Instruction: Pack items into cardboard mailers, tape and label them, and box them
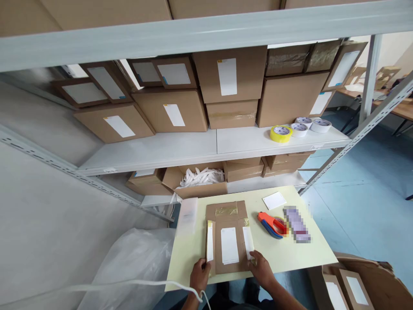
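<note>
Both hands [200,275] gripping box [229,245] edges

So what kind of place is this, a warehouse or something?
Most likely a small packing or stock room. Metal shelving holds labelled cardboard boxes, tape rolls sit on the shelf, and both hands, left hand and right hand, grip a flat cardboard parcel beside a tape dispenser.

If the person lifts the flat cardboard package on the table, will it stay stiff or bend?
The flat cardboard package probably stays fairly stiff, since it is taped cardboard. It looks thin, so likely light. Both hands, left hand and right hand, grip its near corners, and it should not roll.
</note>
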### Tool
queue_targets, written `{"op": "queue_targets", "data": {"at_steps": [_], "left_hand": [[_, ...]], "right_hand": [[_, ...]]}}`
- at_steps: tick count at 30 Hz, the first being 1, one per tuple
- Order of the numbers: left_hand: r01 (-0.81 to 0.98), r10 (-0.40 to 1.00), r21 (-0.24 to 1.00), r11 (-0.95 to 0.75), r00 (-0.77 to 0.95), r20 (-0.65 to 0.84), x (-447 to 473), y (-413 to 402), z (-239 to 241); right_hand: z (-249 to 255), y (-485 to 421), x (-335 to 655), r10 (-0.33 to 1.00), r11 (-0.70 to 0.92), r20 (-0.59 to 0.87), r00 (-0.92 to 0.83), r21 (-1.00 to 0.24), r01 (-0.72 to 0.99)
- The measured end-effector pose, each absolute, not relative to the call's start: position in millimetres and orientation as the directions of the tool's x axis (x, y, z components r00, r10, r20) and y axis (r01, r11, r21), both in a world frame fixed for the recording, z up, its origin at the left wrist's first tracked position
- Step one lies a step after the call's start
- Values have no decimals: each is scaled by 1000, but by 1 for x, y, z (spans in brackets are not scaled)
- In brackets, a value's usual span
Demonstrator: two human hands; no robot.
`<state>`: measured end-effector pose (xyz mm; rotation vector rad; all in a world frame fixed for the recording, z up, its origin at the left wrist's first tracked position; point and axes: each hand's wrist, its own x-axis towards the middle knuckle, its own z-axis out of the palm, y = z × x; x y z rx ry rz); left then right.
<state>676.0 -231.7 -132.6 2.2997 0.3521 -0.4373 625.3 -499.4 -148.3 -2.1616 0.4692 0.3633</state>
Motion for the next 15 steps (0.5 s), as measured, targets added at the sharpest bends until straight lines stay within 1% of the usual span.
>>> {"op": "queue_targets", "data": {"at_steps": [3, 6, 7, 9, 11, 12, 13, 15], "left_hand": [[358, 96, 754, -551, 925, -369, 679, -228, -107], [289, 26, 860, -421, 951, -307, 680, -229, -64], [263, -2, 874, -408, 957, -289, 679, -231, -49], [199, -41, 893, -404, 971, -235, 677, -239, -18], [130, -125, 913, -386, 974, -191, 674, -253, 7], [114, -178, 922, -371, 965, -191, 671, -261, 16], [108, -234, 928, -356, 951, -200, 669, -269, 23], [114, -313, 935, -335, 923, -225, 664, -284, 28]], "right_hand": [[-137, -495, 631, -208, -492, -413, 887, -740, -459], [-112, -485, 635, -174, -448, -342, 923, -807, -383], [-101, -481, 637, -153, -397, -323, 934, -845, -358], [-74, -471, 643, -88, -221, -309, 947, -921, -321], [-48, -463, 653, -7, -30, -279, 960, -960, -279], [-36, -460, 658, 13, 28, -249, 968, -968, -249], [-26, -458, 663, 11, 53, -219, 976, -974, -219], [-12, -457, 671, -41, 11, -181, 983, -983, -181]]}}
